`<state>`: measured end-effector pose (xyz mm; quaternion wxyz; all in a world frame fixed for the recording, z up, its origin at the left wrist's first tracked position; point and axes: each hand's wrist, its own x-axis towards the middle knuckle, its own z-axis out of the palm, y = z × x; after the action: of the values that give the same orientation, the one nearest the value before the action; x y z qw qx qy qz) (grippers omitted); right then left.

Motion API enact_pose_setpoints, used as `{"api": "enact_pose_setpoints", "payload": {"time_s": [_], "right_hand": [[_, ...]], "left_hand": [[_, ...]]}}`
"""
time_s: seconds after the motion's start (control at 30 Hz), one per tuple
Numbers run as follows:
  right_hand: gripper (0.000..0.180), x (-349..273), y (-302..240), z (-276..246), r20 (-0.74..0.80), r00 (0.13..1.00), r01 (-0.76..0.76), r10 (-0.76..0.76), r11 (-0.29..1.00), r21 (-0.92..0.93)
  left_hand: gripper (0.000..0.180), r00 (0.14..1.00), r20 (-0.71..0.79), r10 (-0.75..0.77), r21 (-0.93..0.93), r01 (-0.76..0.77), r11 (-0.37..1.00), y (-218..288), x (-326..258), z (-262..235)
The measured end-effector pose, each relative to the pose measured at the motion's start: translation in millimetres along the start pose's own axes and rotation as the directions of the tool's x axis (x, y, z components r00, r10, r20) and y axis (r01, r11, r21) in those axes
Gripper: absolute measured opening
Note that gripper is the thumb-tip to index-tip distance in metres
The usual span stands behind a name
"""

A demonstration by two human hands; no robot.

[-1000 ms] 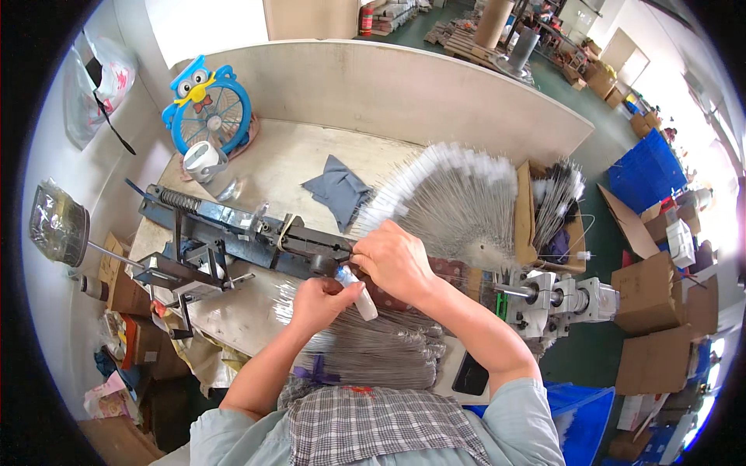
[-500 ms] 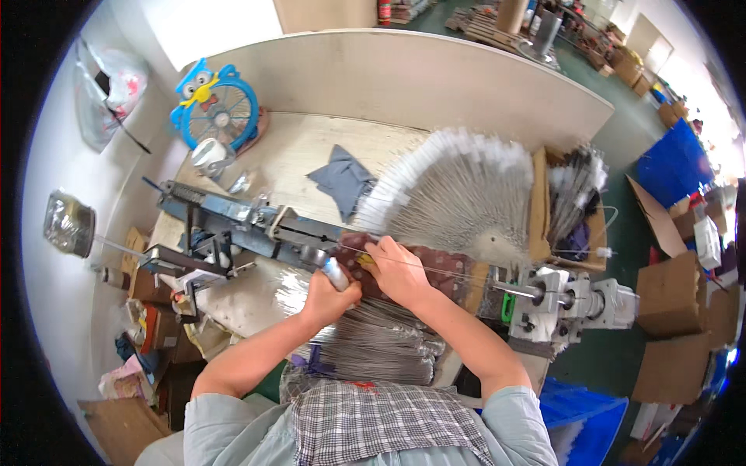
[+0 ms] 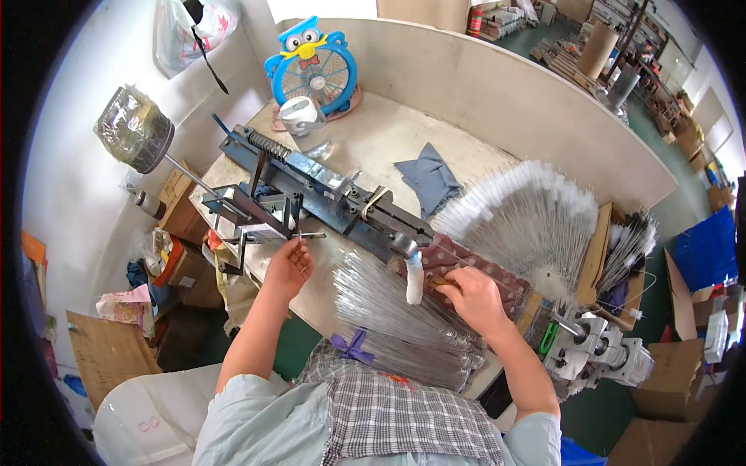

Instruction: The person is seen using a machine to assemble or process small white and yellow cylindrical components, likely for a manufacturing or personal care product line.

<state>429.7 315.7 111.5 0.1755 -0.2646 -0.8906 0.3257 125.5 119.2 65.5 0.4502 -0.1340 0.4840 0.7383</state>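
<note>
The small yellow-brown piece [image 3: 441, 281] is in the right hand [image 3: 472, 297], above the counter [image 3: 381, 128]; its thumb and fingers are clamped on it, and its exact shape is too small to tell. Just beside it, to the left, a white wrapped handle [image 3: 415, 281] hangs down from the end of a long dark-blue metal machine [image 3: 326, 206], which lies slanting across the counter. The left hand [image 3: 289, 266] is at the outer end of a black metal frame [image 3: 260, 213] on the near side of this machine. Its fingers are bent, and I cannot tell if their tips are closed on something there.

Next to the right hand is a dark red cloth with pale dots [image 3: 497, 278]. Nearer to the person, a thick bundle of thin silver wires [image 3: 388, 307] lies, with a purple ribbon [image 3: 353, 346] by it. Beyond the red cloth, more thin wires with white tips [image 3: 536, 206] are spread like a fan. A grey-blue piece of cloth [image 3: 429, 180] lies to the left of these. Farther back stands a blue animal-shaped electric fan [image 3: 315, 78], with a white roll [image 3: 298, 110] in front.
</note>
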Motion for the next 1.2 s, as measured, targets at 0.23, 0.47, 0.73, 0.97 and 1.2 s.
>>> {"api": "enact_pose_setpoints", "payload": {"time_s": [0.23, 0.47, 0.73, 0.97, 1.2], "right_hand": [[0.018, -5.0, -20.7, -22.4, 0.020, 0.999, 0.051, -0.051, 0.999, 0.000], [0.029, -8.0, -46.6, -64.4, -0.126, 0.985, 0.107, -0.114, 0.993, -0.057], [0.018, -8.6, -12.6, -80.3, -0.084, 0.978, -0.171, 0.190, 0.965, 0.197], [0.019, -25.2, 4.8, -82.6, -0.031, 0.968, -0.214, 0.250, 0.879, 0.426], [0.017, -22.4, -3.5, -86.8, -0.114, 0.985, -0.104, 0.127, 0.976, 0.193]], "left_hand": [[0.016, 1.000, -0.026, 0.002, -0.015, -0.002, 1.000, -2.8, -2.7, 4.7], [0.008, 0.927, -0.095, 0.363, 0.146, -0.347, 0.926, -19.7, -11.2, 21.6], [0.020, 0.810, 0.586, -0.015, 0.367, -0.249, 0.896, -130.4, -82.2, 162.4], [0.017, 0.748, 0.663, -0.023, 0.388, -0.318, 0.865, -157.8, -77.8, 178.1], [0.016, 0.861, 0.508, 0.029, 0.350, -0.237, 0.906, -147.4, -79.6, 179.7]]}}
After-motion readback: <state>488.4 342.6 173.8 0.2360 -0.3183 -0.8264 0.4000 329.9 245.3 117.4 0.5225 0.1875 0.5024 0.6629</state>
